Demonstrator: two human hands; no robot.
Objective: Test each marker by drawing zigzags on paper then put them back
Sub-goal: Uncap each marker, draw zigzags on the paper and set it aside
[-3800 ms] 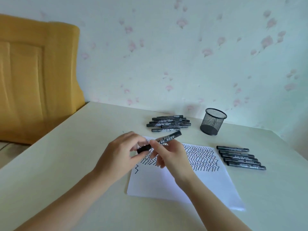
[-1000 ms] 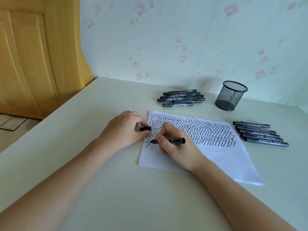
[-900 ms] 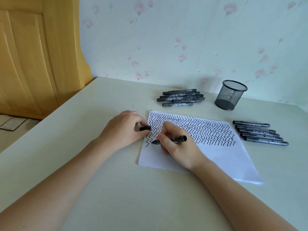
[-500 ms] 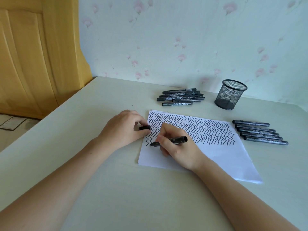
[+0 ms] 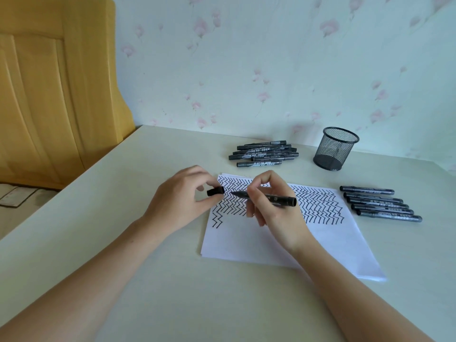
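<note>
Marker (image 5: 269,197) sits pinched in our right hand (image 5: 274,208), fingers curled round its barrel, tip above the paper (image 5: 283,245). Our left hand (image 5: 182,203) pinches the cap (image 5: 216,191) just beside that tip. We count five markers in the right-hand row (image 5: 380,204); the far pile (image 5: 264,154) overlaps too much to count, beside one mesh cup (image 5: 335,149).

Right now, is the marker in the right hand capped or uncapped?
Uncapped: the marker shows its bare tip, and the left hand pinches the cap apart from it.
</note>
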